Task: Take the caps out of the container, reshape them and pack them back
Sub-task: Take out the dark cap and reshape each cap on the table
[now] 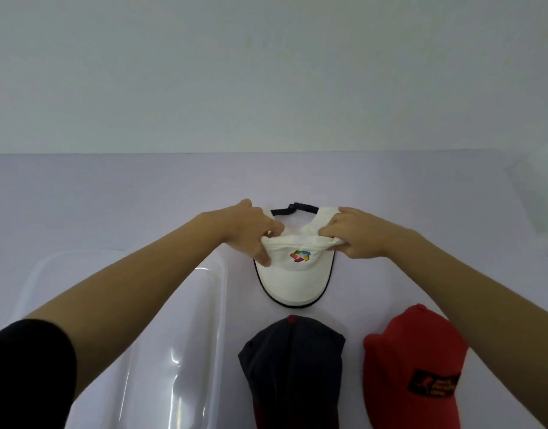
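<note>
A white cap (pixel 294 275) with a coloured logo and a dark-edged brim lies on the white table (pixel 111 199), brim toward me. My left hand (pixel 251 232) pinches the left side of its folded crown, and my right hand (pixel 356 235) pinches the right side. A dark strap shows behind the crown. A dark navy cap (pixel 292 366) with a red top button lies near me at centre. A red cap (pixel 411 370) with a black patch lies to its right. A clear plastic container (pixel 186 320) stands at the lower left under my left forearm.
A pale wall (pixel 266 72) rises behind the table's far edge. A clear lid or panel (pixel 538 187) sits at the right edge of the view.
</note>
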